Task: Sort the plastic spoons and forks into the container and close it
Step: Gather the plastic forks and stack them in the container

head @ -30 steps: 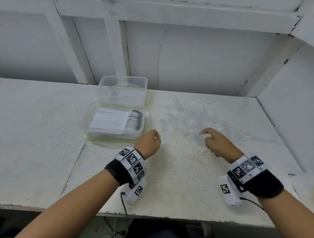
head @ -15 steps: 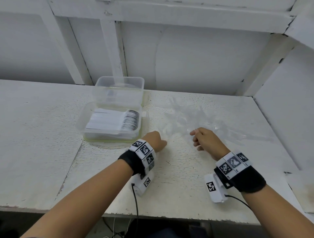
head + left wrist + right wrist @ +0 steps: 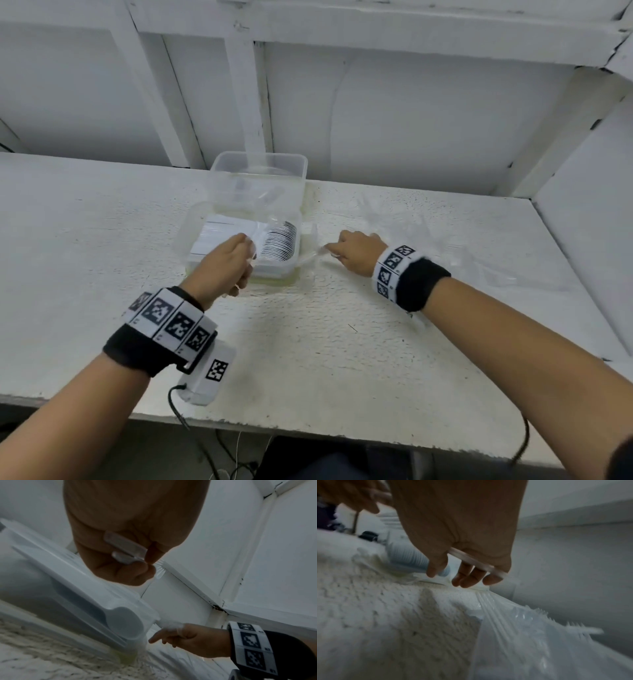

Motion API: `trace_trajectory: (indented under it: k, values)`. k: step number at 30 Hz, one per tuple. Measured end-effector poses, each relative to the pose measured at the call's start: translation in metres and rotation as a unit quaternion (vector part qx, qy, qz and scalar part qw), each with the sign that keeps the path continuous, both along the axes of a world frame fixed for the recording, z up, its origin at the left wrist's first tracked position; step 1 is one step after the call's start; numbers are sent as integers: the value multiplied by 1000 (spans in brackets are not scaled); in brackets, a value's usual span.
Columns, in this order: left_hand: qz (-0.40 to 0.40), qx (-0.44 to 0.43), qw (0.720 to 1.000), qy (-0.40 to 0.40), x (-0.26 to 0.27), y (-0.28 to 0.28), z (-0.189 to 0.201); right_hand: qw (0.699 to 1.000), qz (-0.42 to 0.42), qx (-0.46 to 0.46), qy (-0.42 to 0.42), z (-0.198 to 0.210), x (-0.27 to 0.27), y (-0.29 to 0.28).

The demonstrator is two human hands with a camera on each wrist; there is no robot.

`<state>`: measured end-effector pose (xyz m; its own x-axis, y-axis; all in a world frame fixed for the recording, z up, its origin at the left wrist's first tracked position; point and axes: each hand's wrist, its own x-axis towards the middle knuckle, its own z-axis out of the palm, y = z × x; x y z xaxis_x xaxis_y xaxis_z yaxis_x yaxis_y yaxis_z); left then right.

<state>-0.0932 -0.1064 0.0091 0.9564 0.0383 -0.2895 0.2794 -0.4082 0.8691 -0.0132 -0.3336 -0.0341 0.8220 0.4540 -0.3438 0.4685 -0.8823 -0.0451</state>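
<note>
A clear plastic container [image 3: 191, 222] stands mid-table, holding a stacked row of white spoons [image 3: 277, 240]. My left hand [image 3: 248, 260] hovers over its front edge and pinches two clear plastic handles [image 3: 125, 547] between thumb and curled fingers. My right hand [image 3: 337, 251] is just right of the container, low over the table, its fingers curled round one clear utensil [image 3: 477, 562]. A loose pile of clear forks [image 3: 411, 233] lies on the table behind and right of that hand, its tines showing in the right wrist view [image 3: 539, 615].
A second, taller clear tub [image 3: 258, 178] stands directly behind the spoon container against the white back wall [image 3: 411, 120]. A white side wall [image 3: 589, 257] closes the table on the right. The rough white tabletop [image 3: 325, 342] reaches its front edge near my forearms.
My left hand has lifted from the table to over the container's front edge. My right hand has moved left from the fork pile to beside the container, holding a clear utensil.
</note>
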Motion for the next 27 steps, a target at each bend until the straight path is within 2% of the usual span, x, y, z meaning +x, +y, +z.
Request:
trace_trajectory:
  k: [2, 5, 15, 23, 27]
  values:
    - [17, -1, 1000, 12, 2, 6, 1, 996, 62, -59, -34, -1, 3, 7]
    - [21, 2, 999, 26, 2, 7, 1, 989, 110, -70, -76, -2, 3, 13]
    - [-6, 2, 999, 32, 4, -4, -4, 988, 117, -58, -87, -9, -7, 6]
    - [-22, 8, 999, 41, 5, -11, -7, 964, 191, -143, -113, -6, -12, -3]
    - [-26, 8, 999, 44, 5, -12, -8, 970, 188, -112, -105, -9, -24, -5]
